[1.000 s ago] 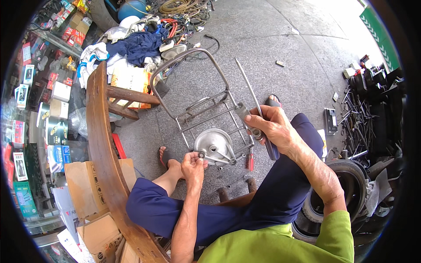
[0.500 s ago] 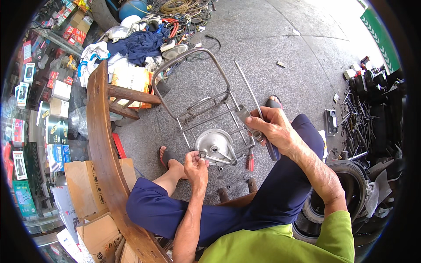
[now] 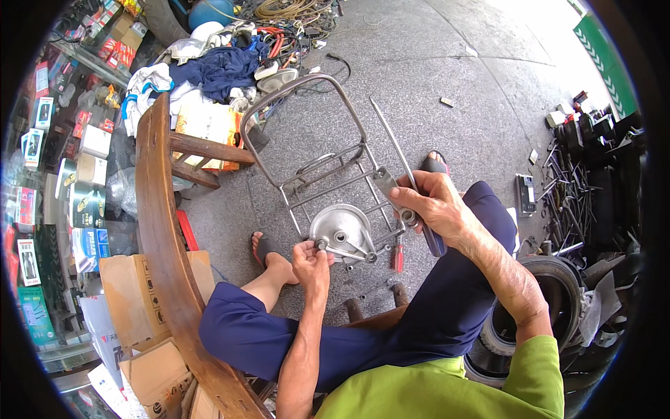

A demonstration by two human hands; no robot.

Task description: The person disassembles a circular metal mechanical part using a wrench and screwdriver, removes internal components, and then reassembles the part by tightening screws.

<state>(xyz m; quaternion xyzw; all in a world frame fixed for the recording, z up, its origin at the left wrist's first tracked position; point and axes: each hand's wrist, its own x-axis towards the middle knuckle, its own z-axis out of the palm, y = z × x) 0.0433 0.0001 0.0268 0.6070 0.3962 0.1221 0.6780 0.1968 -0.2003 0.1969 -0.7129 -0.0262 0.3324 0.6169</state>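
Observation:
My left hand (image 3: 312,264) is closed, its thumb and fingers pinching the near left edge of a round silver brake plate (image 3: 353,223) beside a small round fitting. A central hole and a lever arm show on the plate. It rests on a steel tube rack (image 3: 324,194) with a tall looped back. My right hand (image 3: 436,207) is closed around a long screwdriver (image 3: 391,137), its shaft pointing away and its dark handle below the palm. Under the thumb, the same hand also holds a flat metal arm (image 3: 384,183) with a hole at one end.
A red-handled screwdriver (image 3: 398,258) lies right of the brake plate. To my left are a wooden bench (image 3: 155,181), cardboard (image 3: 132,293) and a glass case of boxed parts. Tyres (image 3: 534,307) and a heap of metal tools (image 3: 569,188) are on the right.
The screwdriver and flat metal arm in my right hand have shifted very slightly to the left. My left hand stays at the plate's edge.

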